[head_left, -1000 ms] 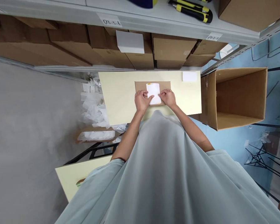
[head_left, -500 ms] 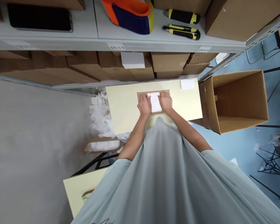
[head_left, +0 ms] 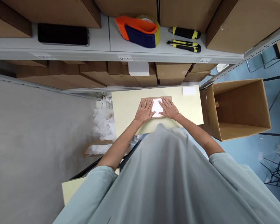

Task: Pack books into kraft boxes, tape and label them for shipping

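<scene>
A small brown cardboard box (head_left: 144, 100) lies on the pale yellow tabletop (head_left: 126, 109) in front of me, with a white label (head_left: 156, 109) on its upper face. My left hand (head_left: 144, 111) rests flat on the left part of the box, fingers spread, its tips at the label's left edge. On the other side, my right hand (head_left: 169, 108) lies flat too, fingers apart, touching the label's right edge. Neither hand grips anything. Much of the box is hidden under the hands.
Above the table runs a grey shelf (head_left: 72, 53) with a black phone (head_left: 63, 34), an orange and blue tape dispenser (head_left: 140, 32) and two utility knives (head_left: 185, 46). An open carton (head_left: 242, 105) stands at the right. White scraps (head_left: 105, 121) lie left of the table; a white slip (head_left: 189, 90) sits at its far right.
Both hands have gone from curled fingers at the label's edges to flat, spread palms over the box. My elbows have moved outward. The camera view has shifted slightly.
</scene>
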A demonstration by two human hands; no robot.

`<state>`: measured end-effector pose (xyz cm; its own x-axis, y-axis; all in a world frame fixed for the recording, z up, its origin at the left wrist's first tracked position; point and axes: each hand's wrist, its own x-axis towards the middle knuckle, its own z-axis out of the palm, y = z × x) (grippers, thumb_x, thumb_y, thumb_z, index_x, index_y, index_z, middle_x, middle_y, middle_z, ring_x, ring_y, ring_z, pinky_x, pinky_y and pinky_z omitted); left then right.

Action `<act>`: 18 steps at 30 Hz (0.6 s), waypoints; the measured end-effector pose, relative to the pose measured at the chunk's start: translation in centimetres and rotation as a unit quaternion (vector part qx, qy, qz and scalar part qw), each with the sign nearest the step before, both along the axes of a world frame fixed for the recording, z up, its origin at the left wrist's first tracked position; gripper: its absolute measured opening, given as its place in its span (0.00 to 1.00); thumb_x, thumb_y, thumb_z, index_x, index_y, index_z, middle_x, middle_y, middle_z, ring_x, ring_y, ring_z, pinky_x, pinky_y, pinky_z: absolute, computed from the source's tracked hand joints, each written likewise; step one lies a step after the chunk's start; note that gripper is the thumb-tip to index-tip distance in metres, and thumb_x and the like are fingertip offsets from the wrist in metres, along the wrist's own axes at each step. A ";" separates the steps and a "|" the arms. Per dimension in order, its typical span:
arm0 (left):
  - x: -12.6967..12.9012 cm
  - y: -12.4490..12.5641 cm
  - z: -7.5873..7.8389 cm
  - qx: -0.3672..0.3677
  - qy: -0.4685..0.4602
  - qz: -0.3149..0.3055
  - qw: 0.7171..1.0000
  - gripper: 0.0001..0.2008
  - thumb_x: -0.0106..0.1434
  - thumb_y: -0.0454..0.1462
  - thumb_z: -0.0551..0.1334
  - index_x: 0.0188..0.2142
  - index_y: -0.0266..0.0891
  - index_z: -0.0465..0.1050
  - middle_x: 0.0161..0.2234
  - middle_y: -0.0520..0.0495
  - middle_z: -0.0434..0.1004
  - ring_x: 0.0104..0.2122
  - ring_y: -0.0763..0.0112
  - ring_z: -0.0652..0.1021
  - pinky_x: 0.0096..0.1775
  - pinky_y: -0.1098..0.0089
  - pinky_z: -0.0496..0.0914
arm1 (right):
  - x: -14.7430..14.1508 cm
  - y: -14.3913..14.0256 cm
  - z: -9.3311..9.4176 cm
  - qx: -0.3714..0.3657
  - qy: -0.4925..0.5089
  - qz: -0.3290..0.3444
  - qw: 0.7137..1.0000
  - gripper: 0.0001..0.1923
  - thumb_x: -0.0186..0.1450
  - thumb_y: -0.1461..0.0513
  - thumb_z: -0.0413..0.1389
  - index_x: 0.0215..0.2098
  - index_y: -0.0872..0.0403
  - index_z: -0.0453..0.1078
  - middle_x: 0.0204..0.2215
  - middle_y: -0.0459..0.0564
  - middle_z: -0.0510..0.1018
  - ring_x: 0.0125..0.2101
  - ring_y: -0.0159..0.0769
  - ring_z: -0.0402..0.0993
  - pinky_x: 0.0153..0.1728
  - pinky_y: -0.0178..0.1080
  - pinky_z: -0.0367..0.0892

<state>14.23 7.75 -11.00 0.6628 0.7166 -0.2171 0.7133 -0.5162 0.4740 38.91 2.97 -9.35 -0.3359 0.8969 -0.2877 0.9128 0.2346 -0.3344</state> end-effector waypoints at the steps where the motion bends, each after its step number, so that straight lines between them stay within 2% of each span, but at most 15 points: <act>1: 0.3 -0.1 0.1 0.005 0.001 0.010 1.000 0.42 0.77 0.51 0.50 0.82 0.32 0.49 0.82 0.34 0.48 0.81 0.40 0.49 0.77 0.39 0.40 | -0.2 0.0 0.1 0.002 -0.001 0.000 1.000 0.46 0.78 0.44 0.52 0.83 0.63 0.50 0.83 0.66 0.43 0.83 0.58 0.40 0.81 0.59 0.39; 6: 2.5 0.5 0.4 0.010 0.026 0.085 0.996 0.42 0.79 0.51 0.46 0.83 0.29 0.45 0.82 0.29 0.44 0.79 0.35 0.56 0.72 0.35 0.52 | -0.6 -0.4 -0.2 0.006 -0.014 -0.007 1.000 0.47 0.79 0.43 0.50 0.83 0.65 0.48 0.83 0.65 0.42 0.83 0.57 0.39 0.82 0.59 0.37; 10: 3.4 0.6 0.3 0.002 0.008 0.102 0.995 0.42 0.78 0.50 0.46 0.82 0.27 0.45 0.82 0.30 0.41 0.79 0.32 0.54 0.73 0.34 0.49 | -0.9 -0.5 -0.6 0.007 -0.021 -0.026 0.999 0.47 0.80 0.44 0.46 0.83 0.68 0.46 0.83 0.64 0.42 0.83 0.55 0.39 0.82 0.57 0.36; 15: 0.7 -1.6 0.0 -0.003 -0.046 0.056 0.997 0.40 0.78 0.50 0.48 0.82 0.33 0.50 0.83 0.34 0.42 0.82 0.42 0.43 0.77 0.38 0.33 | -2.1 -0.9 -1.3 0.016 -0.024 -0.094 0.995 0.41 0.83 0.48 0.42 0.84 0.63 0.45 0.84 0.60 0.39 0.83 0.52 0.36 0.82 0.56 0.35; 18: -1.9 -3.3 -0.7 -0.005 -0.044 0.080 0.996 0.37 0.79 0.49 0.47 0.81 0.36 0.54 0.83 0.37 0.40 0.83 0.44 0.38 0.77 0.37 0.30 | -0.9 -2.6 -2.1 0.015 -0.026 -0.202 0.979 0.41 0.83 0.46 0.41 0.85 0.61 0.44 0.84 0.61 0.35 0.84 0.55 0.33 0.81 0.59 0.36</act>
